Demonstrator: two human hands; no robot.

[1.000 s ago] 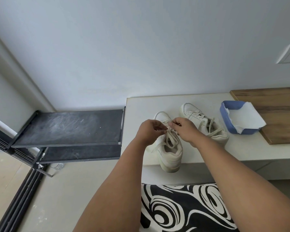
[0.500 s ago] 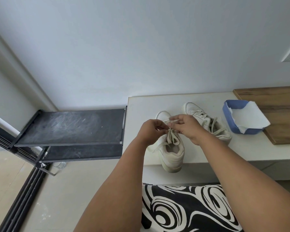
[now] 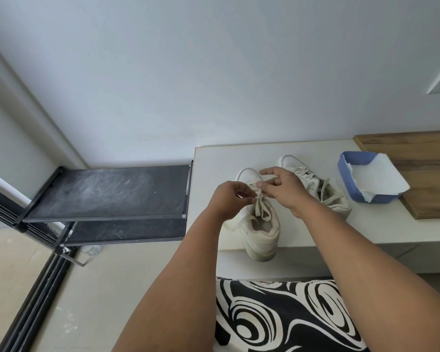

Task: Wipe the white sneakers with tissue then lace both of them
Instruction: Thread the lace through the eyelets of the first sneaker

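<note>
L hand & R hand pinch lace – near sneaker.

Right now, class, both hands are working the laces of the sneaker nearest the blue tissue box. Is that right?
Not quite. The head view shows the left hand and right hand working the laces of the sneaker farther from the blue tissue box; the other sneaker beside the box lies untouched.
</note>
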